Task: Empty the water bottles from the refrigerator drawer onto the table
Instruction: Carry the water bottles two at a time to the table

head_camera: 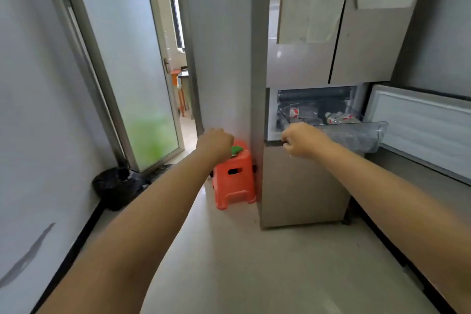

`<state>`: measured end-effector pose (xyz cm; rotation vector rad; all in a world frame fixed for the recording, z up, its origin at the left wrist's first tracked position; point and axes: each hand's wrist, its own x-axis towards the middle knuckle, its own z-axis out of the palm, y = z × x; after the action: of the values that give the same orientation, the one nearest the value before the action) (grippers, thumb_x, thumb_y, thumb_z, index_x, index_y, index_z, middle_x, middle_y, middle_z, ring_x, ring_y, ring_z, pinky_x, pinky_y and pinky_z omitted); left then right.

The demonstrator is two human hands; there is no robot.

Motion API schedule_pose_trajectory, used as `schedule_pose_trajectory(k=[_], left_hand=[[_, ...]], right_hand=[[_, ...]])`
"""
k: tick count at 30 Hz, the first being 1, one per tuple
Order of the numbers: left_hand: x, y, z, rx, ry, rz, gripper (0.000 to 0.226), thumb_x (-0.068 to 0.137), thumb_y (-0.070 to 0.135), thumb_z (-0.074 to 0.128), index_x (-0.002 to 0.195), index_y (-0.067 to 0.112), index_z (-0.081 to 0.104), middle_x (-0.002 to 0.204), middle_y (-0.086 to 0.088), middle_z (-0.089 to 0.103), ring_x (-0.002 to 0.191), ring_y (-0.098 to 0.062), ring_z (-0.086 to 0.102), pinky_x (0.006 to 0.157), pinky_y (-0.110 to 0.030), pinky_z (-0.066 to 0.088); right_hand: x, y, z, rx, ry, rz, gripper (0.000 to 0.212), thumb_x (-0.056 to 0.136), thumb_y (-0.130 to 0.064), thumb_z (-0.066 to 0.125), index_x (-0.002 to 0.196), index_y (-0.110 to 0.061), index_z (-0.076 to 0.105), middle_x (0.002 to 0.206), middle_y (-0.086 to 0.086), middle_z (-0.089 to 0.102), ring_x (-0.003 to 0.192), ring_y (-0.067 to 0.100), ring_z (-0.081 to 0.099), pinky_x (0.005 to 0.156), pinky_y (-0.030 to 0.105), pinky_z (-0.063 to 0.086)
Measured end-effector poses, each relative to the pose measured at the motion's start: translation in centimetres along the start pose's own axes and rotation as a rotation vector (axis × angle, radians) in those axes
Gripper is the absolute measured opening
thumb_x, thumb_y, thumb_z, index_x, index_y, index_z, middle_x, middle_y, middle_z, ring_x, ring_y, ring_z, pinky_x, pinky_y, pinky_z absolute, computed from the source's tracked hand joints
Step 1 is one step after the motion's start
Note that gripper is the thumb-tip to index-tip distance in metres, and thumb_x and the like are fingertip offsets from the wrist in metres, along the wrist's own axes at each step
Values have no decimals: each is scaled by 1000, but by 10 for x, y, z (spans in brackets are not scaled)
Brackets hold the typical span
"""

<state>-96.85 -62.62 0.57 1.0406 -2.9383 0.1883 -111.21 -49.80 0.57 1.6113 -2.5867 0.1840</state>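
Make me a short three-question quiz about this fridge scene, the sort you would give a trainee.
1. True or false: the clear refrigerator drawer is pulled out, with water bottles lying inside.
2. What stands on the floor just left of the refrigerator?
A. an orange stool
B. a blue bucket
C. a cardboard box
3. Fill in: the right hand is at the drawer's ____ front corner, as the camera sees it.

Key
1. True.
2. A: the orange stool, partly behind the left hand, whose fingers are curled and seem to hold nothing.
3. Left. Its fingers are curled there, but whether they grip the rim cannot be told.
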Motion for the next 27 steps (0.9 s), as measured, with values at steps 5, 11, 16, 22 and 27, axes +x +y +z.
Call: schedule_pose_trajectory(k=[5,11,16,22,27], left_hand=[[92,100,-6,31,-6,92,35,95,8,44,128,6,55,130,-13,55,121,-28,52,98,-34,45],[188,186,-4,19,26,173,33,92,8,45,123,6,57,122,-13,57,115,-30,54,97,-39,48],[272,235,11,-24,13,237,29,92,8,44,117,5,59,115,-14,62,104,-28,60,84,-34,49],[391,275,40,-33,-77,329,27,92,10,46,115,6,59,114,-14,63,98,-28,60,87,-36,51],[487,306,53,-105,-133,380,28,93,13,48,118,7,58,108,-11,62,94,-24,58,89,-35,52]], right_hand=[[16,136,-12,-20,4,142,31,91,-16,46,113,-5,66,118,13,66,103,28,63,92,39,52],[42,254,-16,-30,-34,275,32,92,-16,45,116,-6,64,123,14,62,110,28,58,91,35,47],[96,329,5,-18,-35,330,30,89,-15,46,109,-3,66,114,16,65,103,31,61,91,42,52],[197,406,36,-65,-100,393,30,89,-18,49,111,-5,65,114,15,66,102,30,62,89,39,52],[273,462,54,-53,-154,445,28,91,-20,47,108,-5,64,111,16,65,99,29,60,87,38,49]])
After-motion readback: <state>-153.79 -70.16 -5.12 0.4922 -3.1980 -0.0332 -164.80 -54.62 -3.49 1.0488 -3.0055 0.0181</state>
